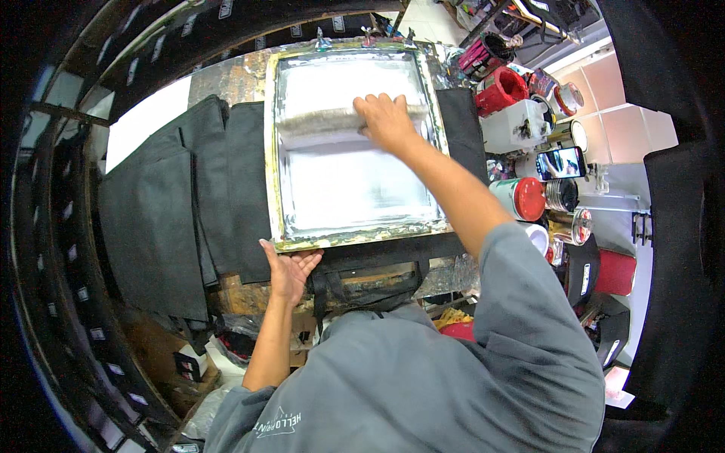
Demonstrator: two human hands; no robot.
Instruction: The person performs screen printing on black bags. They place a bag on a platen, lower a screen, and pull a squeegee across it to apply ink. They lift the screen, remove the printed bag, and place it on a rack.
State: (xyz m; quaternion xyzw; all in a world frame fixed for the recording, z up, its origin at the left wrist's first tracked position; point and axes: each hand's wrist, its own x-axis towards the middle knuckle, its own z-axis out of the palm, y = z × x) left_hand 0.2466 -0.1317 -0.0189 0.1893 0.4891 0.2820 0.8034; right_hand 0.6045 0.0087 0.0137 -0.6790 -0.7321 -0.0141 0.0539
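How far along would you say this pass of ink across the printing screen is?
Part done, it seems. The right hand presses a squeegee across the upper part of the framed screen, which is coated with white ink. The left hand steadies the frame's near corner. The lower stretch of the screen lies ahead, and black fabric pieces wait alongside.

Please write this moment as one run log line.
right hand: pressing squeegee on framed printing screen | left hand: bracing frame's near edge

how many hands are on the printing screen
2. The right hand presses a squeegee across the upper mesh; the left hand rests on the near left corner of the screen frame.
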